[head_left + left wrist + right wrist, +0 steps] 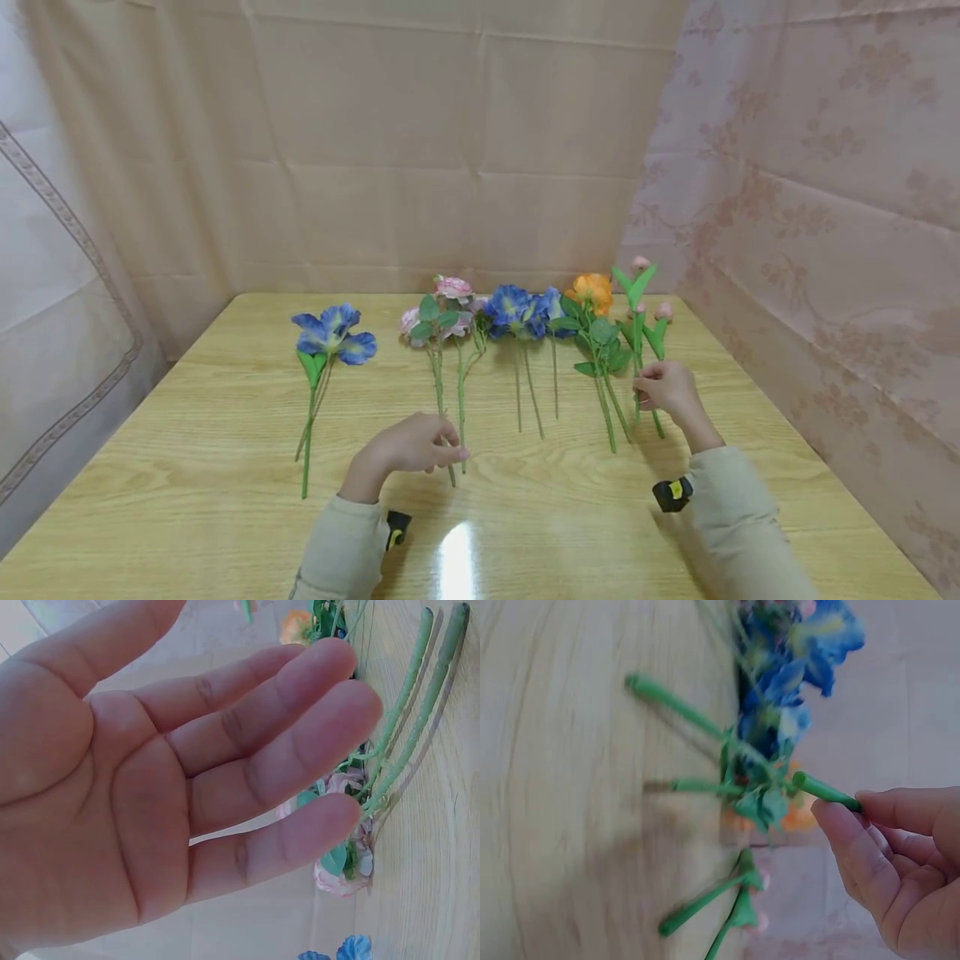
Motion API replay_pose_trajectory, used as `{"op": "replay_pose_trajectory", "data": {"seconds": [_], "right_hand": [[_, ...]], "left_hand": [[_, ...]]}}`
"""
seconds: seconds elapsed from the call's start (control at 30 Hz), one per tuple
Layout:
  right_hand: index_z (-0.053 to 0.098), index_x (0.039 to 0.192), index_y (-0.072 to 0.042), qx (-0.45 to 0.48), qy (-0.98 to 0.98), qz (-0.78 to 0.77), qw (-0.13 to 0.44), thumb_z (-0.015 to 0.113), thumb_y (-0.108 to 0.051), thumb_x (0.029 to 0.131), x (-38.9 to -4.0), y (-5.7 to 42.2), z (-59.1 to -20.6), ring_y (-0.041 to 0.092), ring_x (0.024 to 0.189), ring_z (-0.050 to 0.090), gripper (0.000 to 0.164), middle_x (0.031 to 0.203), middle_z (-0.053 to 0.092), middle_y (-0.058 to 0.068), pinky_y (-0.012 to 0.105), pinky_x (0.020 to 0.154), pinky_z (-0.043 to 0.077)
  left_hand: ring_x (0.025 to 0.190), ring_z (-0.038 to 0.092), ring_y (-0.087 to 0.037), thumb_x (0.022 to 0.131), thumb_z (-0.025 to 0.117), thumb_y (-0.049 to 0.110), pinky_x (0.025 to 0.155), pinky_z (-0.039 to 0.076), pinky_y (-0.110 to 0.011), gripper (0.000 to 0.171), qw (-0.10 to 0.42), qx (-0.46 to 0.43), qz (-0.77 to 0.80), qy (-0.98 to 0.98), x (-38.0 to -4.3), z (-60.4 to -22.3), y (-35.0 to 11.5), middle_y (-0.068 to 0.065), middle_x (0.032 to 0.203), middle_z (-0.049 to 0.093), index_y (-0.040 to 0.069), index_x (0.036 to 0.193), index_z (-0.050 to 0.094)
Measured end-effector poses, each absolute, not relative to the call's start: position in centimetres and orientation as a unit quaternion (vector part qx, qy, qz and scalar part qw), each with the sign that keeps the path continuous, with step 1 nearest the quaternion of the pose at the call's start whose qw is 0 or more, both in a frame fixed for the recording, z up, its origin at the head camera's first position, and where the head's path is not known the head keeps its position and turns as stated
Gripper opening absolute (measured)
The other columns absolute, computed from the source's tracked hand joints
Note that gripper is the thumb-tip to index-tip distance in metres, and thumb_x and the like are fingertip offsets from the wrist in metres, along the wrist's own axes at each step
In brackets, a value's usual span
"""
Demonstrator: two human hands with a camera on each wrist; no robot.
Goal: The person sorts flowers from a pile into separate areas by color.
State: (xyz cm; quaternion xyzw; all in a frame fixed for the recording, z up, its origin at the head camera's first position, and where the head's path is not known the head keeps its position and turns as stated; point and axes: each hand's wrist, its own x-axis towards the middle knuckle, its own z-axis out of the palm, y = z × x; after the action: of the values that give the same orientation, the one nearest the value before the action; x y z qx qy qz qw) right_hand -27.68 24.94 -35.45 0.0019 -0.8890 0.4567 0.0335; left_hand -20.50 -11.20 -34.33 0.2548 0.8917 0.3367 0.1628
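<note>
My right hand (669,393) pinches the green stem (826,791) of a pink tulip (635,283) between thumb and fingers. In the right wrist view this stem is raised off the table, its cut end pointing away from the fingers. More pink tulips (656,335) lie beside it, their stems (697,906) on the wood. My left hand (416,443) hovers by the lower stems of the pink roses (453,288). Its palm and fairly straight fingers (315,739) show in the left wrist view, holding nothing. Whether it touches those stems (424,712) I cannot tell.
Blue flowers (510,308) lie mid-table, with an orange flower (592,292) and its leafy stems to their right. A separate blue flower (333,335) lies at the left. Beige cloth (450,150) hangs behind the wooden table (195,467); patterned cloth (825,208) hangs at the right.
</note>
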Motion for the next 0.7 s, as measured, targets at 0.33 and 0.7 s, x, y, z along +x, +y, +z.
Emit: {"op": "replay_pose_trajectory", "data": {"seconds": [0.33,0.7], "right_hand": [[0.055,0.09,0.019,-0.031,-0.902,0.431,-0.002,0.053,0.006,0.083,-28.5,26.4,-36.5,0.018,0.051,0.06,0.015,0.066,0.057,0.013,0.033,0.054,0.052],[0.057,0.079,0.015,-0.052,-0.91,0.407,-0.061,0.052,0.008,0.081,-29.5,27.3,-37.6,0.016,0.05,0.059,0.009,0.063,0.058,0.012,0.032,0.052,0.051]], "left_hand": [[0.058,0.055,-0.022,0.088,0.058,0.022,0.052,0.041,-0.028,0.021,0.164,0.257,0.334,0.892,-20.3,-34.2,-11.3,-0.003,0.074,0.056,0.002,0.089,0.062],[0.058,0.054,-0.02,0.088,0.058,0.024,0.054,0.041,-0.029,0.022,0.171,0.248,0.336,0.892,-20.4,-34.5,-11.4,-0.004,0.077,0.057,0.003,0.09,0.062]]}}
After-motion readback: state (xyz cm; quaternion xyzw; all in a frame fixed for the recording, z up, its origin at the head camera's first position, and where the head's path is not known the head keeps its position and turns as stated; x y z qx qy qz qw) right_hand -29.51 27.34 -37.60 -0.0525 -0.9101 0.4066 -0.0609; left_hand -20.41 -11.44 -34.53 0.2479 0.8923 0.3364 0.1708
